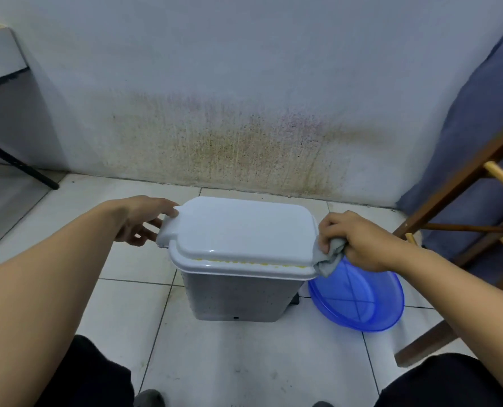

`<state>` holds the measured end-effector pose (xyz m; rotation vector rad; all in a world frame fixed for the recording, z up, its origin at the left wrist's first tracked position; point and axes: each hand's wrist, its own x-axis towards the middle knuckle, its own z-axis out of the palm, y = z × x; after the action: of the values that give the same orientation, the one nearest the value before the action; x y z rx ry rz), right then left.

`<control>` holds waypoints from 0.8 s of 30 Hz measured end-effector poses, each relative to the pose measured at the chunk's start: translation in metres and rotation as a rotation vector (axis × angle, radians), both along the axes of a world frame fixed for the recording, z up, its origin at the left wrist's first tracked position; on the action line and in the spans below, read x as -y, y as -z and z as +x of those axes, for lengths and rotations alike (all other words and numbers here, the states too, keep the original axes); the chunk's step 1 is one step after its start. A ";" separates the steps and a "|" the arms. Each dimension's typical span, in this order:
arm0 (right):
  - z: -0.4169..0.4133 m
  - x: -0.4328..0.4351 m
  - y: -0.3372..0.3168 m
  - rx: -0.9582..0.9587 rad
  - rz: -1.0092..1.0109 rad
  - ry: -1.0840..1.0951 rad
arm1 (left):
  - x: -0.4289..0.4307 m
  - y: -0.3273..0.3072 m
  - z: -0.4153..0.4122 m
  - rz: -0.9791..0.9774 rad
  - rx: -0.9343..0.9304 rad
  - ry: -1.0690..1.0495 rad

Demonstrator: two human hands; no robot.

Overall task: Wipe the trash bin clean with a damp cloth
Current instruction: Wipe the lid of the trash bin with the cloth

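We stretch both bare forearms forward and slightly inward. Our left hand [144, 220] is loosely open, thumb on top and fingers spread below. Our right hand [359, 240] is curled, knuckles up, fingers clenched.

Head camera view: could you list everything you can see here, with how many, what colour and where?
bin: one, grey with white lid, centre on the floor
cloth: one, grey, at the bin's right rim
basin: one, blue, on the floor right of the bin
wooden frame: one, brown, far right
floor: white tiles
wall: white, stained brown behind the bin
left hand: on the lid's left end
right hand: gripping the cloth
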<state>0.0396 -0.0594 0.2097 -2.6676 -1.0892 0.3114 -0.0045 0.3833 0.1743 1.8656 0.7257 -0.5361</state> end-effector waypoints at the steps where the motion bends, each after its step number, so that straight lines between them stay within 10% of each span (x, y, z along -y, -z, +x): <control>1: 0.005 0.003 -0.004 -0.015 0.103 0.094 | 0.000 0.000 0.000 0.002 -0.002 0.004; 6: 0.023 -0.005 -0.012 0.049 0.332 0.451 | 0.002 -0.003 -0.002 0.000 0.004 0.009; 24: 0.045 -0.127 0.026 0.198 -0.141 0.523 | -0.003 -0.008 -0.010 -0.047 0.032 -0.020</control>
<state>0.0845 0.0672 0.1835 -3.0294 -0.3863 0.0235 -0.0144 0.3865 0.1824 1.8174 0.7045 -0.5049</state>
